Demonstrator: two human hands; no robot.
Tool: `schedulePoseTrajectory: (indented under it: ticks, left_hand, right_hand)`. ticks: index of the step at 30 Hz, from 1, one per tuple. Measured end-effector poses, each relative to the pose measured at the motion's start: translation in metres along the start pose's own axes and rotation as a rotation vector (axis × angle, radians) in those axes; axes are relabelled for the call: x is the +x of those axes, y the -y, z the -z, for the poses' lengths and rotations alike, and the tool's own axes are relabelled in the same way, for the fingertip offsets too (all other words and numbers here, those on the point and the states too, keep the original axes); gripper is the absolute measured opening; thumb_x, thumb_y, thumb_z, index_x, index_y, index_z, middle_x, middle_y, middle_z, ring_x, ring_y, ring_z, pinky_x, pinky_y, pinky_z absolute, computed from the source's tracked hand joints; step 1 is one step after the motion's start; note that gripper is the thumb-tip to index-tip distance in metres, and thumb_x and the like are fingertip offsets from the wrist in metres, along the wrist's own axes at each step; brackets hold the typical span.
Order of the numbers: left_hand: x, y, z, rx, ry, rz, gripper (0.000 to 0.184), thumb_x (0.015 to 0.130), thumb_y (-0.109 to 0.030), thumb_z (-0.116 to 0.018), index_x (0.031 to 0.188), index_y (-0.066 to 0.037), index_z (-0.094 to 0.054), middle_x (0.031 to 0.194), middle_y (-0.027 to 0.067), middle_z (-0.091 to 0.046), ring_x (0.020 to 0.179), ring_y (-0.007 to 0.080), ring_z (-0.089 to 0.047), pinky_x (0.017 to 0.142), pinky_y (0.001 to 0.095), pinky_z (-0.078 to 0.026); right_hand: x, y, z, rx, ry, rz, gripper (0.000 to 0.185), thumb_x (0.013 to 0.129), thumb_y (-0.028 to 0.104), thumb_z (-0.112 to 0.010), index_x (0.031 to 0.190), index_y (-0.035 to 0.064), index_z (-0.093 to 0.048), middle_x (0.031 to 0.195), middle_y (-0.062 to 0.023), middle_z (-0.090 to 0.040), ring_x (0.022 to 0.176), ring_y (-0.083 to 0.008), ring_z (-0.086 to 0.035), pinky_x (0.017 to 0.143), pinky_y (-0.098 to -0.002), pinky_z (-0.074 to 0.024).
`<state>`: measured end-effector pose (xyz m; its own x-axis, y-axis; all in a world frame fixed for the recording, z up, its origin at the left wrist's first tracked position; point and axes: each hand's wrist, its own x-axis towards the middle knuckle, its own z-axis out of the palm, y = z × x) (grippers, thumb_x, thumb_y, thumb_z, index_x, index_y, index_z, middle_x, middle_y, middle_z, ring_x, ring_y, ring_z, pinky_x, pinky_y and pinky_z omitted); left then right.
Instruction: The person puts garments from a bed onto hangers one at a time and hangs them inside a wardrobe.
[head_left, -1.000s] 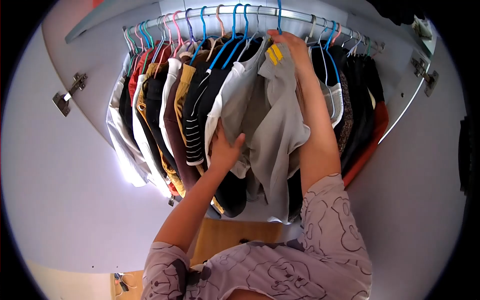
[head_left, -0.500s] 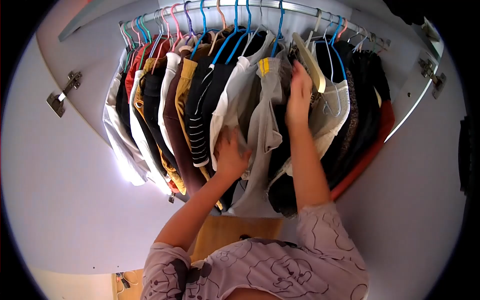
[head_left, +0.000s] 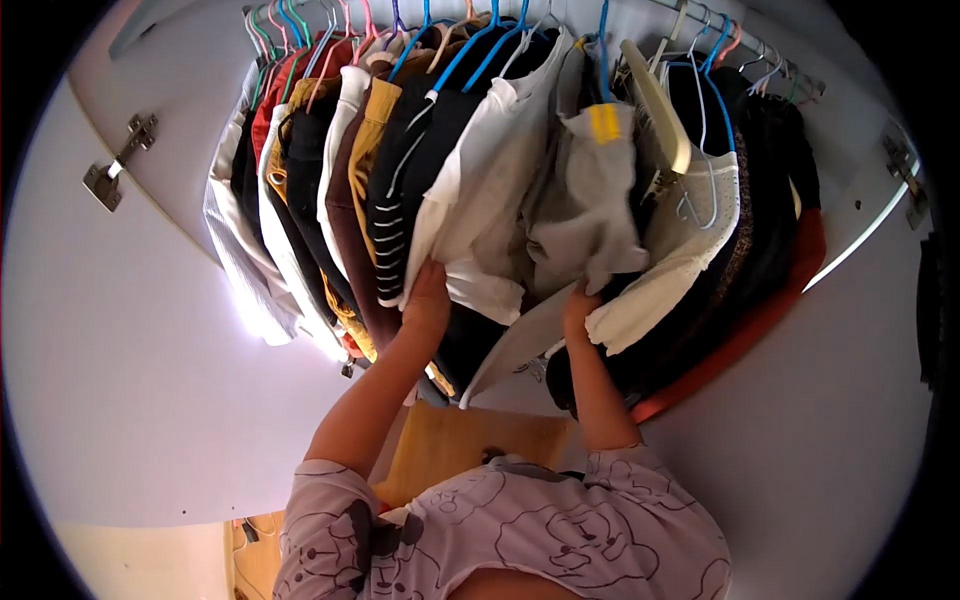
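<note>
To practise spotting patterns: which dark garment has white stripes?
The black one hanging just left of the left hand: white stripes cross its lower part, unlike the other dark garments.

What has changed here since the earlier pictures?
The right hand has left the top of the blue hanger and moved down to the grey garment's lower part. The left hand stays low, by the white shirt. Both garments still hang.

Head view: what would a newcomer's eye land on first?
Probably the grey garment mid-row, its yellow stripes bright near the top and the right hand at its lower part. Next, the pale, thick hanger slanting just right of it. Then the red garment near the row's right end.
</note>
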<state>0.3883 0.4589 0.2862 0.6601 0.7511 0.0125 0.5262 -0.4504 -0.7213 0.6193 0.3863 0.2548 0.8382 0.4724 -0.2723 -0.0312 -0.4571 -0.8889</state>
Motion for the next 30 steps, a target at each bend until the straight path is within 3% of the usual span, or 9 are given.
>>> schedulePoseTrajectory:
  ticks: [3, 5, 6, 8, 12, 15, 22, 26, 30]
  left_hand:
    - [0.006, -0.017, -0.001, -0.038, 0.06, 0.033, 0.034, 0.08, -0.016, -0.047, 0.105, 0.0, -0.063, 0.123, 0.0131, -0.05, 0.12, 0.0314, -0.037, 0.109, 0.0442, -0.013]
    - [0.022, -0.05, -0.019, -0.1, -0.421, 0.564, 0.034, 0.08, -0.018, -0.047, 0.102, -0.002, -0.066, 0.117, 0.0126, -0.057, 0.116, 0.0297, -0.042, 0.105, 0.0499, -0.014]
    - [0.022, -0.05, -0.024, -0.279, -0.131, 0.278, 0.03, 0.079, -0.016, -0.046, 0.094, -0.003, -0.068, 0.11, 0.0139, -0.061, 0.111, 0.0294, -0.047, 0.103, 0.0445, -0.021]
    - [-0.014, -0.02, 0.031, -0.148, -0.114, 0.0, 0.028, 0.078, -0.015, -0.046, 0.089, -0.003, -0.069, 0.101, 0.0134, -0.064, 0.101, 0.0286, -0.052, 0.098, 0.0405, -0.028]
    - [-0.031, -0.02, 0.003, -0.541, -0.142, 0.213, 0.025, 0.077, -0.014, -0.048, 0.091, -0.003, -0.066, 0.093, 0.0093, -0.062, 0.09, 0.0247, -0.052, 0.089, 0.0355, -0.035]
    - [-0.039, -0.02, 0.039, -0.651, -0.395, 0.177, 0.033, 0.077, -0.016, -0.05, 0.107, -0.005, -0.058, 0.111, 0.0074, -0.052, 0.099, 0.0217, -0.05, 0.089, 0.0319, -0.039]
    - [-0.096, -0.005, 0.048, -0.538, -0.313, 0.155, 0.046, 0.078, -0.023, -0.049, 0.12, -0.004, -0.052, 0.126, 0.0071, -0.044, 0.119, 0.0253, -0.039, 0.1, 0.0421, -0.031]
    - [-0.169, -0.027, 0.029, -0.553, -0.306, 0.2, 0.036, 0.078, -0.025, -0.05, 0.111, -0.013, -0.058, 0.12, 0.0082, -0.048, 0.116, 0.0251, -0.042, 0.089, 0.0419, -0.037]
    - [-0.266, -0.039, 0.018, -0.963, 0.084, 0.274, 0.042, 0.079, -0.021, -0.052, 0.121, -0.013, -0.051, 0.124, 0.0064, -0.045, 0.113, 0.0251, -0.044, 0.089, 0.0381, -0.039]
  right_hand:
    - [-0.015, -0.021, -0.036, -0.003, 0.03, 0.563, 0.035, 0.09, 0.027, -0.05, 0.097, -0.0057, -0.06, 0.096, -0.0242, -0.062, 0.089, -0.039, -0.059, 0.077, -0.0421, -0.0448]
    - [-0.042, -0.021, -0.07, -0.152, 0.005, 0.962, 0.037, 0.087, 0.02, -0.052, 0.115, -0.0047, -0.05, 0.116, -0.0232, -0.053, 0.109, -0.0391, -0.049, 0.092, -0.0402, -0.0387]
    - [-0.046, -0.02, -0.068, -0.157, 0.019, 0.963, 0.037, 0.087, 0.02, -0.052, 0.115, -0.0047, -0.05, 0.116, -0.0232, -0.053, 0.109, -0.0391, -0.049, 0.092, -0.0402, -0.0387]
    - [-0.059, -0.011, -0.062, -0.364, 0.157, 0.843, 0.039, 0.083, 0.014, -0.056, 0.115, -0.0056, -0.049, 0.117, -0.0235, -0.052, 0.111, -0.0382, -0.048, 0.095, -0.0409, -0.0376]
    - [-0.014, -0.014, -0.069, 0.259, 0.064, 0.306, 0.037, 0.085, 0.02, -0.056, 0.11, -0.0068, -0.051, 0.101, -0.0249, -0.059, 0.088, -0.0363, -0.06, 0.077, -0.0423, -0.048]
    - [-0.026, -0.066, -0.129, -0.152, 0.187, 1.02, 0.032, 0.084, 0.02, -0.056, 0.108, -0.0016, -0.055, 0.103, -0.022, -0.059, 0.089, -0.0367, -0.059, 0.077, -0.0424, -0.0476]
    - [-0.11, -0.089, -0.126, -0.424, 0.773, 1.122, 0.03, 0.084, 0.02, -0.056, 0.107, 0.0004, -0.056, 0.103, -0.0209, -0.06, 0.089, -0.0367, -0.059, 0.076, -0.0425, -0.0476]
    - [-0.162, -0.137, -0.115, -0.431, 1.3, 1.456, 0.029, 0.083, 0.02, -0.057, 0.106, 0.0016, -0.057, 0.103, -0.0202, -0.06, 0.089, -0.0366, -0.059, 0.076, -0.0426, -0.0475]
    - [-0.211, -0.17, -0.125, -0.231, 1.813, 1.831, 0.029, 0.083, 0.02, -0.057, 0.106, 0.0027, -0.058, 0.103, -0.0196, -0.06, 0.089, -0.0366, -0.059, 0.076, -0.0426, -0.0475]
